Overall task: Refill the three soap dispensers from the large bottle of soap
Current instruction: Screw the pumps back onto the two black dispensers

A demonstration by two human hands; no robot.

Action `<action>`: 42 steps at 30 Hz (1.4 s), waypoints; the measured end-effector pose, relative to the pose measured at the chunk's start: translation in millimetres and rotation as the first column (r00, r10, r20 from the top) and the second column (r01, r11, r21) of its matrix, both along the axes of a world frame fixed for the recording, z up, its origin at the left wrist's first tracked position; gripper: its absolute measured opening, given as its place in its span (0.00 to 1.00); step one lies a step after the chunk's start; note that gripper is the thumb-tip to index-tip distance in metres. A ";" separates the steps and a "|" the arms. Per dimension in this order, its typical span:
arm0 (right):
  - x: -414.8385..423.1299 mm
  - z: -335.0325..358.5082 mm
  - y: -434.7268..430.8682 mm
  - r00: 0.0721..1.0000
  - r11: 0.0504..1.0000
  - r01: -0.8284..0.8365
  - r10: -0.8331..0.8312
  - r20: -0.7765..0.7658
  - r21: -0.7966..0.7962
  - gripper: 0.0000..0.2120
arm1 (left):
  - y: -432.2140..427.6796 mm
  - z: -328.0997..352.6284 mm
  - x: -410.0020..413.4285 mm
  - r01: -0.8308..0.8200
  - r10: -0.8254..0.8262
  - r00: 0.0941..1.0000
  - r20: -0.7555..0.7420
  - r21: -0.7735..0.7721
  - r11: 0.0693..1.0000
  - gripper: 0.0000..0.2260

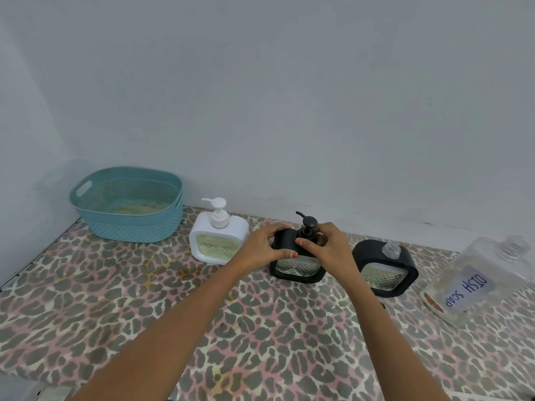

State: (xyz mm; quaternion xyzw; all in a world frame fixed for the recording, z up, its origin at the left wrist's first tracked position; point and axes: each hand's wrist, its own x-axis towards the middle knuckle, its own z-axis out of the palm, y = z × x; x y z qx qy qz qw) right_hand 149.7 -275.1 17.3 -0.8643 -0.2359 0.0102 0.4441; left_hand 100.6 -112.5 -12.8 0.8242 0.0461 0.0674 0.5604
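Hands (pixel 292 246) grip upright black dispenser (pixel 298 263), spout pointing left.

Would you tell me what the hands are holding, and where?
Both hold the middle black dispenser: the left hand on its upper left corner, the right hand around the pump collar on top.

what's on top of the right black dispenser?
Nothing: the right black dispenser has no pump, only its bare clear threaded neck. Yellowish soap shows through its window; the level higher inside is hidden by the black casing.
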 end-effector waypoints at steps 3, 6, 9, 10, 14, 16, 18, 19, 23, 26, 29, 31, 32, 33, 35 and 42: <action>-5.1 -4.5 4.8 0.993 0.994 0.112 -0.112 0.036 0.001 0.13 | -0.9 1.1 0.0 -0.009 0.009 1.000 0.008 0.023 1.000 0.28; -9.3 -5.6 8.8 0.983 0.984 0.179 -0.178 0.044 -0.021 0.15 | -1.6 2.5 -0.7 -0.019 0.019 1.000 0.006 0.044 0.999 0.28; -12.1 -6.1 10.8 0.979 0.980 0.198 -0.197 0.041 -0.001 0.16 | -2.4 3.7 -1.5 -0.016 0.015 1.000 0.008 0.049 0.999 0.27; -12.6 -6.1 10.8 0.980 0.981 0.195 -0.196 0.034 0.009 0.16 | -2.6 4.0 -1.8 -0.014 0.013 1.000 0.005 0.048 0.999 0.27; -12.3 -3.7 10.2 0.988 0.988 0.156 -0.156 0.014 0.006 0.15 | -3.5 6.5 -4.3 0.000 0.000 1.000 0.002 0.027 1.000 0.27; -12.3 -2.4 8.1 0.993 0.992 0.119 -0.119 0.001 0.027 0.14 | -4.6 7.4 -5.7 0.013 -0.013 1.000 0.001 0.023 1.000 0.27; -13.2 -0.6 4.5 0.995 0.993 0.094 -0.092 -0.034 0.072 0.15 | -5.7 8.6 -8.3 0.013 -0.013 1.000 -0.006 0.023 1.000 0.27; -13.9 0.1 2.3 0.995 0.992 0.088 -0.084 -0.048 0.090 0.16 | -6.2 9.1 -9.7 0.013 -0.013 1.000 -0.005 0.034 0.999 0.27; -18.3 1.9 -6.1 0.993 0.986 0.104 -0.095 -0.077 0.131 0.15 | -8.9 12.9 -16.2 0.000 -0.001 1.000 0.008 0.085 0.996 0.26; -23.8 3.5 -14.7 0.988 0.979 0.142 -0.132 -0.077 0.144 0.13 | -10.6 18.3 -25.1 -0.022 0.020 0.999 0.038 0.045 0.999 0.21; -30.5 5.3 -25.8 0.985 0.976 0.169 -0.162 -0.057 0.137 0.12 | -10.4 21.9 -35.0 -0.053 0.049 0.998 0.046 0.080 0.995 0.20; -36.0 7.4 -34.3 0.984 0.974 0.177 -0.172 -0.045 0.139 0.11 | -12.4 25.4 -40.8 -0.062 0.056 0.996 0.066 0.089 0.994 0.19; -38.8 8.1 -39.1 0.984 0.974 0.180 -0.176 -0.037 0.135 0.10 | -14.3 26.6 -43.6 -0.065 0.058 0.995 0.075 0.089 0.994 0.18; -41.6 8.3 -44.2 0.983 0.974 0.181 -0.178 -0.033 0.134 0.09 | -16.9 27.6 -46.2 -0.069 0.061 0.995 0.084 0.085 0.994 0.17; -46.3 7.1 -55.0 0.981 0.972 0.191 -0.189 -0.033 0.136 0.09 | -23.8 30.4 -51.1 -0.069 0.061 0.993 0.101 0.076 0.995 0.14; -54.0 -7.3 -101.6 0.958 0.953 0.286 -0.281 -0.052 0.105 0.09 | -64.5 33.0 -44.5 0.001 -0.011 0.990 0.139 0.070 0.998 0.12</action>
